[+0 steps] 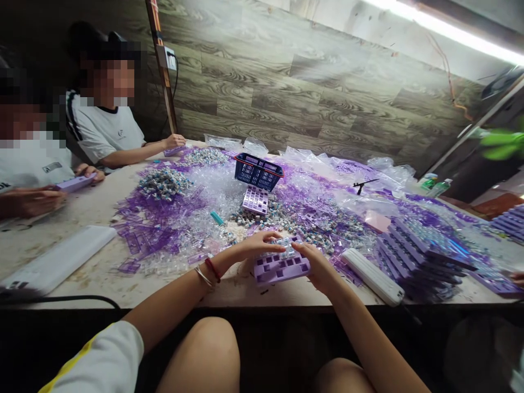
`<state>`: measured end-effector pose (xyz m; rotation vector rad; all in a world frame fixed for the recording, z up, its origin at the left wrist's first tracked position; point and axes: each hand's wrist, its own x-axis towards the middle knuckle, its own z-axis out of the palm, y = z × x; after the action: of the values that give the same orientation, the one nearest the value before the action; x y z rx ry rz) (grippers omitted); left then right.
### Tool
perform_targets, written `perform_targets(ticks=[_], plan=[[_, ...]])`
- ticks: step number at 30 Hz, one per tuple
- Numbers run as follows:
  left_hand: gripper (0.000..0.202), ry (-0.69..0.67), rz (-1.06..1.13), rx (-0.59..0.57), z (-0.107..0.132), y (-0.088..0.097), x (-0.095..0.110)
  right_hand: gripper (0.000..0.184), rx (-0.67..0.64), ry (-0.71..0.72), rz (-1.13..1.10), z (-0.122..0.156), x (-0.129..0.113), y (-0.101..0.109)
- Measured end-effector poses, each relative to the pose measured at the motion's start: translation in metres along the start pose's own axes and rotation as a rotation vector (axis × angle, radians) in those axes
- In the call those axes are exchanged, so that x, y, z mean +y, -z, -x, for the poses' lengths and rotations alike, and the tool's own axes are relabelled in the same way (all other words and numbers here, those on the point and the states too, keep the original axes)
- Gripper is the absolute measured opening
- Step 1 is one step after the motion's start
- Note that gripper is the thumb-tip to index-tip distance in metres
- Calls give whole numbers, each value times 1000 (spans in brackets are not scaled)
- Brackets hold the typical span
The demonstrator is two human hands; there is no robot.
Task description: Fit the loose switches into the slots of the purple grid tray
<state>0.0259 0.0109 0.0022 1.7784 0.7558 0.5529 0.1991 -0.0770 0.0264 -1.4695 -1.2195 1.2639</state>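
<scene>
Low over the near edge of the table, a purple plastic tray (pixel 282 271) with rows of square holes is tilted between my hands. My right hand (pixel 314 261) is closed around its right side, thumb on top. My left hand (pixel 262 244) is closed over its far left part, fingers bent. Small clear square pieces (pixel 286 245) sit on the tray's far half between my fingertips; my hands partly hide them. Beyond my hands, a lighter purple tray (pixel 255 201) with holes leans by a dark blue basket (pixel 258 172).
Small white, grey and blue parts (pixel 164 183) lie heaped among purple and clear plastic pieces (pixel 159 232). Stacked purple trays (pixel 413 256) stand right, beside a long white casing (pixel 373 275). Another white casing (pixel 61 259) lies left. Two co-workers sit left, holding purple pieces; another hand (pixel 518 278) shows far right.
</scene>
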Motion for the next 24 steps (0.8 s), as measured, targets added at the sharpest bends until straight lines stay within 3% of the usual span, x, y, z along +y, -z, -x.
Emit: perform_targets(ticks=[5, 10, 12, 17, 20, 22, 24], plan=[[46, 8, -46, -141, 5, 7, 6, 39, -97, -34, -98, -1, -3, -3], [36, 2, 133, -410, 7, 10, 7, 40, -82, 33, -5, 5, -8, -7], [36, 3, 188, -436, 8, 7, 6, 46, -78, 27, 2, 6, -8, -9], [50, 6, 442, -307, 10, -3, 7, 46, 164, 45, -165, 2, -7, -6], [48, -68, 676, -70, 9, -9, 10, 45, 150, 118, -311, 1, -7, -4], [49, -152, 788, 86, 8, -14, 12, 48, 108, 146, -233, 0, -6, -5], [52, -188, 852, 141, 7, -18, 13, 51, 124, 187, -63, -1, -4, -8]])
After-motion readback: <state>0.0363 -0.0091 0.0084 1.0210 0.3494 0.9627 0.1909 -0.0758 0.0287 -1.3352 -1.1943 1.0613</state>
